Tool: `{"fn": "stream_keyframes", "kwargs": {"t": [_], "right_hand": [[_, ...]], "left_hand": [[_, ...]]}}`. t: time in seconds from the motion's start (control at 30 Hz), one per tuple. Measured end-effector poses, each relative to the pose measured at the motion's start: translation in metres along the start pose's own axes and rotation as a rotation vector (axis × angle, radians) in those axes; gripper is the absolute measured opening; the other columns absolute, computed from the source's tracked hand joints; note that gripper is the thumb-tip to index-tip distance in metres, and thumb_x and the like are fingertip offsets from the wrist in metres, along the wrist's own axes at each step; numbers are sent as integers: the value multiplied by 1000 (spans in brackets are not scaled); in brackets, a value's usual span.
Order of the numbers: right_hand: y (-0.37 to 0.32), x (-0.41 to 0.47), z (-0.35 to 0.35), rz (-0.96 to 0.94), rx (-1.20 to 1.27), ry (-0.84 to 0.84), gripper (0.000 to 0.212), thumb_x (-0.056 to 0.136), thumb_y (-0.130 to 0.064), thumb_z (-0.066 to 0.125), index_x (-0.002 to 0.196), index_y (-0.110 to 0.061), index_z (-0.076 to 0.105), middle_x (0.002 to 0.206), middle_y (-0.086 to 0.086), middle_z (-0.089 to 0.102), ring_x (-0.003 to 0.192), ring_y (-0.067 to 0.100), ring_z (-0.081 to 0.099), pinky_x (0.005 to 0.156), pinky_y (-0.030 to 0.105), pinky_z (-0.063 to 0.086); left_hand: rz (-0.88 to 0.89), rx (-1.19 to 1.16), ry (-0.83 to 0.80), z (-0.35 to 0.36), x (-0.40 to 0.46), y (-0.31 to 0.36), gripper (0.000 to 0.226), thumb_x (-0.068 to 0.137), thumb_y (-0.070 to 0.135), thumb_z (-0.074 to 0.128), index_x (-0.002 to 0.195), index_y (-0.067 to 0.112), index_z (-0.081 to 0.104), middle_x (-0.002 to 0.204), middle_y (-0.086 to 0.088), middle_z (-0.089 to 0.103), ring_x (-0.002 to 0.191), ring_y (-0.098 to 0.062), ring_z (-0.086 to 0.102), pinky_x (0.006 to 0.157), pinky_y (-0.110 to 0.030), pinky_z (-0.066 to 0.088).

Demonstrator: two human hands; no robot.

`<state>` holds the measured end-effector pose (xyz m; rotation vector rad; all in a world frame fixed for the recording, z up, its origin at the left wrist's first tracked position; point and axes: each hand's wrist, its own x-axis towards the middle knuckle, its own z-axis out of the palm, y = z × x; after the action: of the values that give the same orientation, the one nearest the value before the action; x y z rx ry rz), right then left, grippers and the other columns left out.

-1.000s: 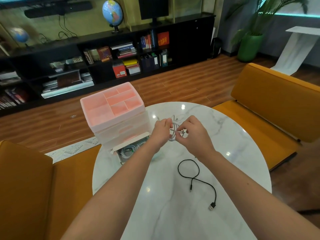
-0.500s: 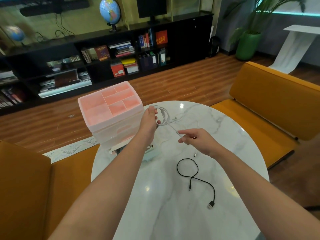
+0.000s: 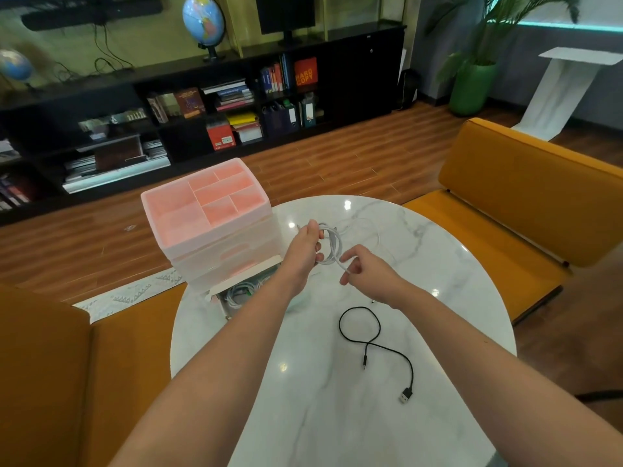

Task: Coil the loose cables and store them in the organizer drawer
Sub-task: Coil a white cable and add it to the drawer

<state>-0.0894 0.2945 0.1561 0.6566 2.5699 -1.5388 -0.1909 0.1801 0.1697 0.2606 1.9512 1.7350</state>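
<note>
White cable point(image 3: 332, 244): several loops gathered in the left hand point(image 3: 305, 247), whose fingers curl around the bundle with the thumb across its top; a free strand runs from the loops down to the right hand point(image 3: 365, 276), where thumb and forefinger are together, pinching the strand just below the coil, the remaining fingers loosely curled beneath. More slack of the same cable trails beyond the left fingertips across the far part of the marble table point(image 3: 455, 298), faint against the white surface. Black cable point(image 3: 374, 345): lies loose on the table nearer the person than the right-hand fingers, apart from both hands, forming one open loop that crosses itself; one thin plug end rests just below the crossing, and the USB plug point(image 3: 406, 395) lies at the near end. Organizer point(image 3: 209, 224): translucent, stacked drawers with a pink divided tray on top, standing on the table edge just left of the left-hand knuckles. Bottom drawer point(image 3: 247, 289): pulled out toward the person, below and left of the left wrist, containing coiled pale cables; the forearm hides part of it. Orange seats point(image 3: 526, 193) flank the table on both sides; dark bookshelf point(image 3: 202, 106) with books and a globe point(image 3: 204, 20) stands across the wooden floor.
</note>
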Motion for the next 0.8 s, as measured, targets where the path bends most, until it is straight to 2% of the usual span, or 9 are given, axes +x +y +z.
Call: {"fn": "stream_keyframes", "kwargs": {"t": [0.1, 0.2, 0.3, 0.37, 0.47, 0.57, 0.7, 0.8], "right_hand": [[-9, 0, 6, 28, 169, 36, 36, 92, -2, 41, 123, -20, 42, 88, 8, 62, 72, 16, 55, 61, 23, 42], [-11, -1, 2, 55, 356, 66, 40, 86, -5, 43, 123, -19, 54, 82, 0, 52, 67, 11, 43, 60, 22, 34], [-7, -2, -1, 7, 428, 63, 32, 92, -33, 58, 123, -26, 64, 89, -4, 57, 74, 9, 47, 69, 20, 38], [-2, -2, -1, -22, 413, 104, 37, 92, -44, 60, 125, -29, 65, 92, -3, 60, 79, 11, 49, 74, 19, 41], [2, -2, -1, -82, 438, 86, 30, 94, -39, 59, 120, -28, 69, 69, -11, 47, 69, 10, 39, 60, 15, 36], [1, -4, -7, -112, 411, 27, 27, 98, -33, 55, 121, -30, 68, 56, -17, 40, 60, 7, 33, 51, 11, 33], [-2, -6, -12, -135, 373, -51, 29, 102, -26, 47, 124, -30, 65, 59, -7, 35, 53, 5, 31, 48, 13, 29], [-3, -6, -16, -134, 236, -88, 28, 103, -19, 43, 118, -25, 65, 64, -2, 54, 53, 7, 42, 52, 16, 36]], "left_hand": [[-22, -44, -12, 3, -4, -4, 38, 105, 41, 30, 83, 17, 50, 73, 3, 39, 66, -11, 35, 69, -27, 38], [-63, -235, -34, 3, -7, -4, 39, 105, 37, 35, 77, 14, 50, 61, 4, 41, 56, -10, 36, 61, -23, 40], [-90, -349, -83, 1, -9, -4, 41, 105, 37, 36, 75, 13, 50, 55, 5, 40, 52, -10, 36, 58, -23, 39], [-104, -392, -98, 1, -9, -2, 42, 105, 37, 36, 75, 13, 51, 54, 5, 39, 52, -10, 36, 57, -23, 39], [-113, -381, -75, -2, -7, 0, 42, 104, 38, 37, 74, 12, 51, 55, 4, 41, 53, -11, 38, 61, -25, 41], [-107, -244, -49, -7, -5, 0, 40, 104, 39, 39, 76, 13, 52, 58, 2, 44, 57, -13, 43, 68, -27, 44], [-132, -173, -65, -7, -7, 2, 39, 104, 41, 37, 79, 14, 52, 62, 0, 44, 63, -14, 45, 67, -25, 44], [-133, -78, -95, -7, -8, 0, 40, 103, 45, 35, 81, 16, 52, 64, 2, 43, 63, -12, 45, 70, -25, 45]]}}
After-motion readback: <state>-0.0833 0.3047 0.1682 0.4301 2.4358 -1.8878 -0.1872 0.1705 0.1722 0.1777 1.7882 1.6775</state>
